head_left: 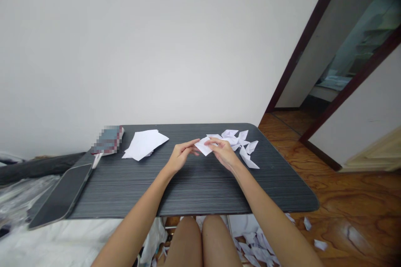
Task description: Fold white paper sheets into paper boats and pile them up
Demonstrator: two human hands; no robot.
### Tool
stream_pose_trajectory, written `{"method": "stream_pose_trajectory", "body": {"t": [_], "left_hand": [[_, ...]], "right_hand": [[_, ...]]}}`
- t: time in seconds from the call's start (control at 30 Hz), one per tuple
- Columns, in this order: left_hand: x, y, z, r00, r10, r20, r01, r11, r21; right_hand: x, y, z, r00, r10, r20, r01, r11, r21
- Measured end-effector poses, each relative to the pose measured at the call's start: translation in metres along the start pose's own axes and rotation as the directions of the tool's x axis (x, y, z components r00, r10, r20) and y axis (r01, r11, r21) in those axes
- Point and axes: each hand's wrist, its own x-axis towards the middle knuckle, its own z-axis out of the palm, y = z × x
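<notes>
A small folded piece of white paper (203,147) is held above the dark table, its flat face turned up and one corner pointing at me. My right hand (223,150) pinches it from the right, thumb and fingertips closed on the paper. At its left corner is my left hand (182,154), fingers stretched out and apart, the tips touching or very near the edge. Just beyond my right hand lies a loose group of folded white paper pieces (249,160) with pointed ends.
White paper sheets (145,144) are stacked left on the dark table (125,192). A blurred packet (108,139) and a black tablet-like device (61,196) lie farther left. More folded papers (258,248) fill a spot below the table, and scraps (320,245) lie on the wooden floor.
</notes>
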Motion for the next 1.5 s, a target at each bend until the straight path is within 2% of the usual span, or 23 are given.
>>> {"method": "stream_pose_trajectory", "body": {"t": [0.03,0.1,0.17,0.27,0.37,0.43,0.53,0.6,0.67,0.77,0.87,1.0,1.13,1.3,1.5], "left_hand": [[-0.001,0.002,-0.002,0.996,0.084,0.034,-0.087,0.988,0.125],[-0.003,0.004,-0.006,0.971,0.222,0.087,-0.238,0.908,0.344],[-0.003,0.004,-0.008,0.948,0.293,0.121,-0.315,0.824,0.47],[-0.003,0.001,-0.01,0.946,0.289,0.149,-0.323,0.785,0.528],[-0.002,0.001,-0.012,0.968,0.22,0.119,-0.249,0.812,0.528],[-0.002,0.003,-0.012,0.984,0.159,0.078,-0.177,0.847,0.501],[-0.002,0.008,-0.01,0.995,0.056,0.08,-0.084,0.909,0.408],[-0.002,0.009,-0.008,0.993,-0.029,0.115,-0.007,0.955,0.297],[-0.001,0.009,-0.005,0.982,-0.118,0.149,0.096,0.985,0.145],[0.0,0.008,-0.001,0.96,-0.199,0.196,0.218,0.973,-0.08],[0.002,0.009,0.0,0.955,-0.225,0.194,0.271,0.928,-0.256],[0.003,0.01,-0.001,0.942,-0.286,0.178,0.335,0.852,-0.404],[0.002,0.011,-0.002,0.935,-0.318,0.159,0.355,0.83,-0.43],[0.002,0.015,-0.002,0.934,-0.326,0.148,0.358,0.843,-0.402],[0.001,0.013,0.001,0.929,-0.324,0.177,0.368,0.853,-0.37]], "right_hand": [[-0.001,-0.001,0.0,1.0,0.031,0.003,-0.031,0.999,0.034],[-0.003,-0.003,0.0,0.996,0.079,0.043,-0.084,0.99,0.111],[-0.005,-0.006,0.0,0.985,0.123,0.125,-0.14,0.98,0.142],[-0.008,-0.012,-0.002,0.955,0.164,0.246,-0.202,0.97,0.138],[-0.009,-0.017,-0.006,0.933,0.184,0.309,-0.213,0.975,0.063],[-0.01,-0.018,-0.008,0.952,0.163,0.258,-0.152,0.987,-0.061],[-0.009,-0.019,-0.008,0.983,0.012,0.184,0.048,0.946,-0.321],[-0.01,-0.018,-0.005,0.971,-0.061,0.232,0.158,0.892,-0.424],[-0.011,-0.018,-0.002,0.958,-0.072,0.277,0.195,0.872,-0.448],[-0.013,-0.018,0.001,0.963,-0.022,0.27,0.138,0.898,-0.417],[-0.015,-0.02,0.001,0.967,0.065,0.244,0.019,0.945,-0.327],[-0.014,-0.019,0.0,0.97,0.084,0.227,-0.028,0.97,-0.239],[-0.013,-0.015,-0.001,0.97,0.09,0.224,-0.052,0.984,-0.17],[-0.013,-0.011,-0.001,0.963,0.129,0.237,-0.11,0.99,-0.093],[-0.013,-0.009,0.001,0.963,0.13,0.235,-0.103,0.987,-0.124]]}}
